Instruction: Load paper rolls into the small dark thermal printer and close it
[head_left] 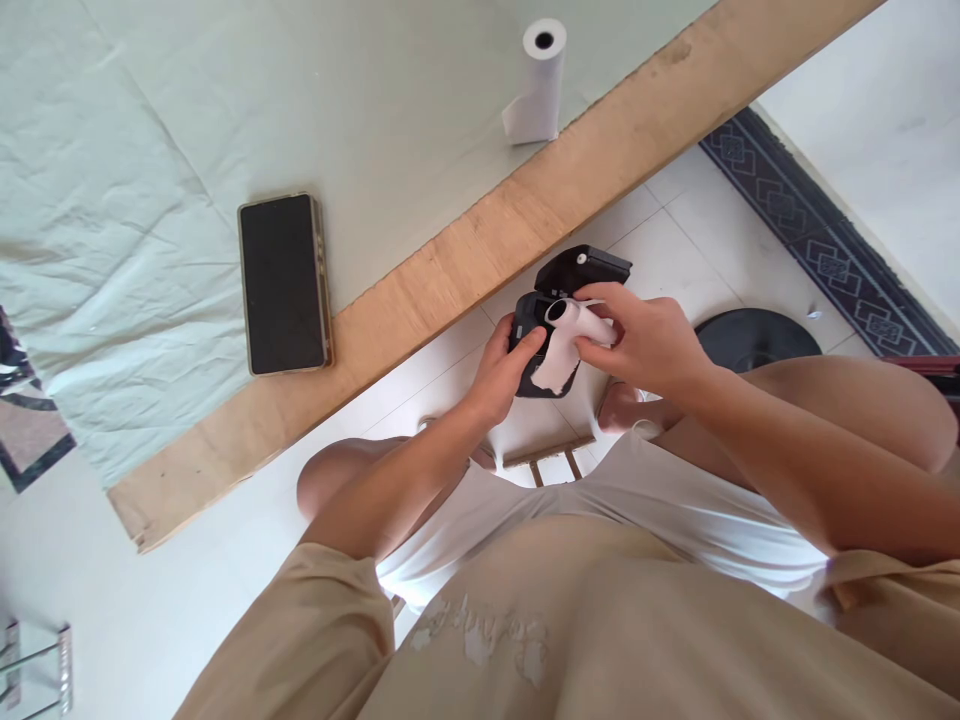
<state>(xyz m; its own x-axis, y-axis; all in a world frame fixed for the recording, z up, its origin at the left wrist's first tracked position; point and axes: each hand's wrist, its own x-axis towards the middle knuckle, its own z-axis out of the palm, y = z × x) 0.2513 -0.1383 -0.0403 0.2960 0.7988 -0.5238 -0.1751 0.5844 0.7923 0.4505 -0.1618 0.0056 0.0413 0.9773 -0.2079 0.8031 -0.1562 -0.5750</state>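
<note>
My left hand grips a black portable receipt printer by its left side, thumb on top. The printer's lid stands swung up at the far side. Between the thumb and fingers of my right hand is a small white paper roll, held over the printer's open bay. A torn-edged strip of paper hangs from the roll across the printer's near part. Part of the bay is hidden by the roll and my fingers. Both hands are above my lap, just off the table's edge.
On the table, a thicker white paper roll stands upright with its loose end out, near the wooden edge. A phone in a case lies to the left on the pale green cover. A black round base is on the floor.
</note>
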